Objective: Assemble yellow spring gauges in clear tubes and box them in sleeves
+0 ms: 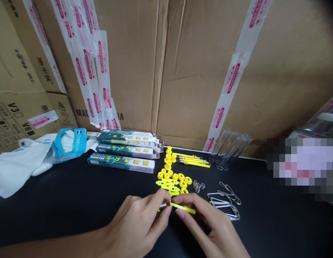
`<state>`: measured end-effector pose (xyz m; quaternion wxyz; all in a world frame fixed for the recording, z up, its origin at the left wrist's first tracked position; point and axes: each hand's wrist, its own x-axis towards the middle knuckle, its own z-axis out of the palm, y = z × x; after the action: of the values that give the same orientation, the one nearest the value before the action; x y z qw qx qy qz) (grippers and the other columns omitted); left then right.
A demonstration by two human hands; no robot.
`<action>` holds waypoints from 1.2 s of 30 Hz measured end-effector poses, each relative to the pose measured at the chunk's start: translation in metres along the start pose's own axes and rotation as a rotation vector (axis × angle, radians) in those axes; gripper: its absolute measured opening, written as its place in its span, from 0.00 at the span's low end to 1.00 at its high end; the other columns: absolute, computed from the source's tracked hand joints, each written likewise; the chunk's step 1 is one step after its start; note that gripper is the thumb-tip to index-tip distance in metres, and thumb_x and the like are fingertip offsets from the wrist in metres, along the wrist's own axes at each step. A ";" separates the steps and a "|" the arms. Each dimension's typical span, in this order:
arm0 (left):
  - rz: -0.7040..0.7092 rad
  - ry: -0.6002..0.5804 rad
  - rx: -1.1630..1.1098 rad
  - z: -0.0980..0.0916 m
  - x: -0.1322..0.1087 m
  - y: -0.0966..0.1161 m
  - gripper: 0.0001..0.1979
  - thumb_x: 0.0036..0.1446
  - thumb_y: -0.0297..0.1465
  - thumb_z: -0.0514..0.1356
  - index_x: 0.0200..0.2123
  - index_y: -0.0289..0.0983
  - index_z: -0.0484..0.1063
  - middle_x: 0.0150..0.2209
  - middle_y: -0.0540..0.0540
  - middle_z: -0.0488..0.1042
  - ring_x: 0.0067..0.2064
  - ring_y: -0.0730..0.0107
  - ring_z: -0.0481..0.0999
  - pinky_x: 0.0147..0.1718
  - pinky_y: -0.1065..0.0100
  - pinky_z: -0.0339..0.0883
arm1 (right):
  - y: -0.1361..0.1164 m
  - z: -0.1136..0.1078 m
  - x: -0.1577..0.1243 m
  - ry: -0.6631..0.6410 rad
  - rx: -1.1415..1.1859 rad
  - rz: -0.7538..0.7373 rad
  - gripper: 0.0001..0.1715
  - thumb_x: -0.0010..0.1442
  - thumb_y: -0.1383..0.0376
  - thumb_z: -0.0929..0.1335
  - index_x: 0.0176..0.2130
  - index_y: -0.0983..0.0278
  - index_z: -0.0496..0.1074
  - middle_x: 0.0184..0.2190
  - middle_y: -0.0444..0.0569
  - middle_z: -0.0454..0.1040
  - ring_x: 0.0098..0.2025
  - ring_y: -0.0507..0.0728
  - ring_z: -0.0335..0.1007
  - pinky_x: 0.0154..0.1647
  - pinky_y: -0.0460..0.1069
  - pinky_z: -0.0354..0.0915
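In front of me my right hand point(206, 218) pinches a thin yellow plastic rod point(188, 209) between thumb and fingers. My left hand point(141, 218) closes its thumb and index finger on a small metallic piece point(163, 205) at the rod's left end; the fingers cover most of it, so I cannot tell its kind. Just beyond my fingertips lie flat yellow plates with holes point(167, 183) and several yellow ring caps point(183, 184). Small metal rings point(199, 186) lie to their right. Bent wire hooks point(222, 204) are beside my right hand.
Several yellow rods with springs point(194, 162) lie behind the caps. Clear plastic tubes point(231, 145) stand at the back right. Flat printed boxes point(122, 163) are stacked at the back left, near a white-and-blue plastic bag point(71, 143). A taped cardboard wall point(193, 71) closes the black table's far side.
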<state>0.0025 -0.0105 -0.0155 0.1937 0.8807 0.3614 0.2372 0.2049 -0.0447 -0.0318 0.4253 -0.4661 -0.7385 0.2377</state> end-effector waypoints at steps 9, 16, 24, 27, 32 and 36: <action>0.082 0.085 0.076 0.006 -0.001 -0.006 0.12 0.73 0.41 0.48 0.45 0.46 0.69 0.37 0.56 0.79 0.33 0.67 0.82 0.31 0.68 0.69 | -0.005 -0.011 0.005 0.033 0.096 0.146 0.06 0.66 0.59 0.69 0.38 0.56 0.77 0.33 0.41 0.80 0.32 0.52 0.78 0.35 0.43 0.72; 0.223 0.086 0.242 0.002 0.001 -0.003 0.22 0.75 0.37 0.40 0.36 0.41 0.70 0.27 0.53 0.72 0.25 0.69 0.76 0.24 0.67 0.65 | -0.009 -0.012 0.001 -0.039 -0.052 -0.110 0.03 0.66 0.67 0.69 0.41 0.59 0.74 0.34 0.43 0.80 0.34 0.53 0.78 0.36 0.43 0.72; 0.244 0.148 0.296 0.007 0.000 -0.005 0.17 0.73 0.29 0.39 0.43 0.41 0.67 0.33 0.50 0.75 0.31 0.64 0.80 0.24 0.66 0.70 | -0.006 -0.012 -0.003 0.002 -0.176 -0.264 0.14 0.66 0.72 0.68 0.50 0.58 0.71 0.38 0.45 0.81 0.37 0.53 0.80 0.38 0.42 0.74; 0.229 0.133 0.328 0.007 -0.001 -0.004 0.18 0.72 0.28 0.39 0.38 0.41 0.67 0.31 0.49 0.74 0.30 0.63 0.79 0.22 0.66 0.68 | -0.005 -0.010 -0.003 0.043 -0.213 -0.262 0.17 0.65 0.72 0.68 0.51 0.58 0.68 0.41 0.45 0.82 0.37 0.53 0.81 0.37 0.41 0.75; 0.197 0.099 0.326 0.002 0.001 0.002 0.19 0.73 0.29 0.39 0.36 0.41 0.67 0.30 0.49 0.75 0.29 0.63 0.79 0.21 0.66 0.68 | -0.002 -0.010 -0.002 0.035 -0.213 -0.284 0.18 0.65 0.72 0.68 0.53 0.57 0.68 0.43 0.45 0.82 0.41 0.53 0.82 0.44 0.41 0.75; 0.124 0.072 0.219 -0.002 0.002 0.004 0.16 0.72 0.30 0.42 0.37 0.40 0.67 0.32 0.49 0.77 0.31 0.64 0.81 0.25 0.68 0.70 | 0.004 -0.010 -0.002 0.007 -0.142 -0.232 0.25 0.65 0.76 0.65 0.57 0.55 0.67 0.43 0.43 0.81 0.33 0.49 0.81 0.38 0.39 0.76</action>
<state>0.0047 -0.0115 -0.0113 0.0683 0.9081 0.3365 0.2395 0.2153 -0.0448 -0.0302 0.4184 -0.4074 -0.8009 0.1327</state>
